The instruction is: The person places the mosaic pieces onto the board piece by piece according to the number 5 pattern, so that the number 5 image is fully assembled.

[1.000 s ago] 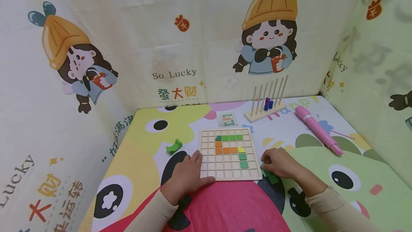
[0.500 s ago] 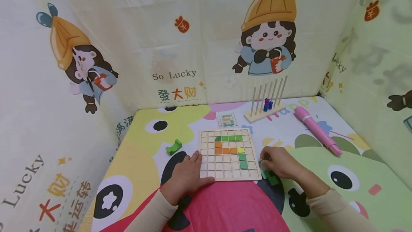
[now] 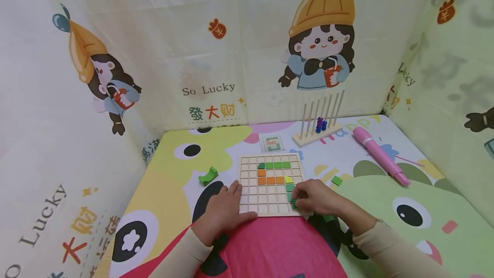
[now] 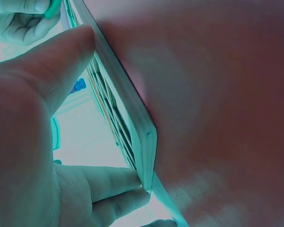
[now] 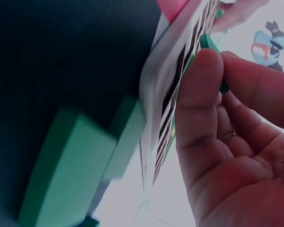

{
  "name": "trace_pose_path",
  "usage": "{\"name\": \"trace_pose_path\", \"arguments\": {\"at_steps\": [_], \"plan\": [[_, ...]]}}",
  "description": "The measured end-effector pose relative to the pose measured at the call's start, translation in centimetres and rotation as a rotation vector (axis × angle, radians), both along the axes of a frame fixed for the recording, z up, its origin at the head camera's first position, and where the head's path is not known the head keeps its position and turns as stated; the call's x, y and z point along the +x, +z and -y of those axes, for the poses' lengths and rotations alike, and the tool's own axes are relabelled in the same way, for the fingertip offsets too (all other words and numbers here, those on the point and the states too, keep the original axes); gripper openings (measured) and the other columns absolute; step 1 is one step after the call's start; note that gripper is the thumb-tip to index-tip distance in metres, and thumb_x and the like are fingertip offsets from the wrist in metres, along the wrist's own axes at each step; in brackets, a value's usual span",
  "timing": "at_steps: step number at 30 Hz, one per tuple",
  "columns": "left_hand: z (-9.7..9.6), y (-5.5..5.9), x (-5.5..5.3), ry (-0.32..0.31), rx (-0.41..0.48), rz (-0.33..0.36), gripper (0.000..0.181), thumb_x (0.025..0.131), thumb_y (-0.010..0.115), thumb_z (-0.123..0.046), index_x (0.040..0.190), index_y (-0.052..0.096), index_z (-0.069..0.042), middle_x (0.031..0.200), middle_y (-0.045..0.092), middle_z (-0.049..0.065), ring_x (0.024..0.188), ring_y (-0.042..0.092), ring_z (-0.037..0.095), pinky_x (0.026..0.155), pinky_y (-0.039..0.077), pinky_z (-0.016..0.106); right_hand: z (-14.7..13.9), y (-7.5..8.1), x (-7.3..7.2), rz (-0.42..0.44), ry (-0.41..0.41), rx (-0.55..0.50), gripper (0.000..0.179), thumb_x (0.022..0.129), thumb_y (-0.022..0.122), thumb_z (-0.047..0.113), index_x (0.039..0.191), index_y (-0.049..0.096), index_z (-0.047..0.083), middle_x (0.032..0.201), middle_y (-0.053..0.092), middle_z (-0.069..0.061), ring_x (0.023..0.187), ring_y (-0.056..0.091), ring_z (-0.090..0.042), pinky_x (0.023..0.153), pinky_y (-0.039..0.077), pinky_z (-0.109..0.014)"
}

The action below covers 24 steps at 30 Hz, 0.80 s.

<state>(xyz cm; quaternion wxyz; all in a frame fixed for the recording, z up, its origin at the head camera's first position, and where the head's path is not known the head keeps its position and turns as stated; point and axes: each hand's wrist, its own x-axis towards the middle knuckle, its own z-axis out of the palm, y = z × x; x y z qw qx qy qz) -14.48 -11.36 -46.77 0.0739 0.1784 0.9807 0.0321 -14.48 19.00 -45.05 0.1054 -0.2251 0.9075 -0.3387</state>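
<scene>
A wooden grid board (image 3: 266, 200) lies on the printed cloth, holding green, orange and yellow tiles (image 3: 271, 180). My left hand (image 3: 225, 203) rests at its left side with extended fingers; in the left wrist view the thumb and fingertips touch the board's edge (image 4: 144, 135). Over the lower right cells, my right hand (image 3: 318, 196) pinches a small green tile (image 5: 208, 43) between thumb and index finger. Whether that tile touches the board I cannot tell. Loose green blocks (image 5: 61, 165) lie just right of the board, mostly hidden by the right hand in the head view.
Behind the board lies a grid pattern card (image 3: 272, 143). A peg rack (image 3: 318, 135) with dark beads stands at the back, and a thick pink pen (image 3: 382, 155) lies right. A green arched block (image 3: 209, 176) sits left; one green tile (image 3: 337, 180) lies right.
My right hand has moved left from the loose blocks to above the board's lower right cells, carrying a green tile. A loose green tile at right has come into view. The left hand stays put.
</scene>
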Motion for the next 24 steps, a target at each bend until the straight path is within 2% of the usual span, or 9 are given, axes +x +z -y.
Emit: {"name": "trace_pose_path", "arguments": {"at_steps": [6,11,17,19,24], "plan": [[0.0,0.2,0.1,0.005,-0.001,0.007,0.107,0.082,0.068,-0.076,0.158,0.042,-0.005,0.163,0.043,0.013,0.137,0.049,0.037,0.088,0.06,0.048,1.2,-0.3,0.0,0.054,-0.055,0.022,0.008,0.087,0.075,0.004,0.089,0.071,0.011,0.077,0.066,0.007,0.069,0.059,-0.01,0.062,0.051,-0.026],[0.0,0.3,0.0,0.005,-0.009,0.009,0.107,0.082,0.067,-0.076,0.158,0.042,-0.005,0.163,0.043,0.013,0.137,0.049,0.037,0.087,0.06,0.047,1.7,-0.4,0.0,-0.002,-0.086,0.087,0.01,0.084,0.077,0.006,0.083,0.071,0.015,0.077,0.065,0.008,0.073,0.057,-0.009,0.065,0.05,-0.027],[0.0,0.3,-0.1,0.001,-0.012,0.0,0.107,0.083,0.066,-0.077,0.158,0.041,-0.005,0.163,0.043,0.013,0.136,0.05,0.037,0.086,0.06,0.047,2.2,-0.7,0.3,-0.128,-0.067,0.131,0.014,0.083,0.077,0.004,0.078,0.071,0.016,0.074,0.063,0.011,0.072,0.055,-0.005,0.067,0.049,-0.026],[0.0,0.3,-0.1,-0.002,-0.015,0.0,0.107,0.083,0.066,-0.077,0.158,0.041,-0.005,0.163,0.043,0.013,0.136,0.05,0.037,0.087,0.06,0.047,2.3,-0.8,0.4,-0.144,-0.071,0.133,0.015,0.083,0.077,0.004,0.078,0.07,0.017,0.073,0.063,0.012,0.071,0.054,-0.004,0.067,0.048,-0.025],[0.0,0.3,0.0,-0.004,-0.021,0.002,0.107,0.083,0.065,-0.078,0.158,0.041,-0.005,0.163,0.043,0.013,0.137,0.05,0.037,0.087,0.06,0.047,2.3,-0.9,0.8,-0.116,-0.096,0.112,0.014,0.085,0.078,0.005,0.082,0.069,0.015,0.074,0.063,0.011,0.071,0.055,-0.005,0.066,0.048,-0.026]]}}
